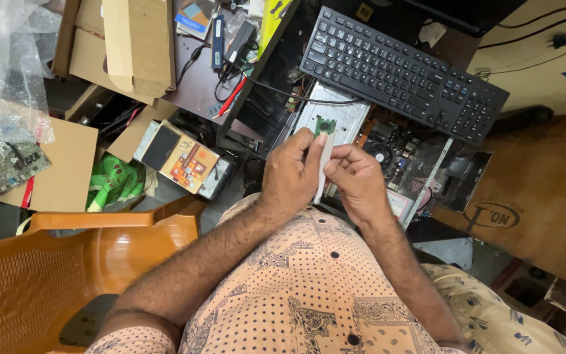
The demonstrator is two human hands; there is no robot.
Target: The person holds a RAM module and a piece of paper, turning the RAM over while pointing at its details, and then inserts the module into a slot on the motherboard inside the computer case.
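Note:
My left hand (291, 174) grips a small green circuit module (325, 124), its top edge showing above my thumb. My right hand (356, 177) pinches a white strip (325, 167), paper or cloth, pressed against the module's lower part between both hands. Both hands hover over an open computer case (388, 147) with a metal drive bay and a fan visible inside.
A black keyboard (401, 69) rests across the open case. An orange plastic chair (67, 262) stands at lower left. Cardboard boxes (126, 46), bubble wrap (1, 59), a loose circuit board (4, 160), a green bag (116, 180) and cables (230, 85) clutter the left.

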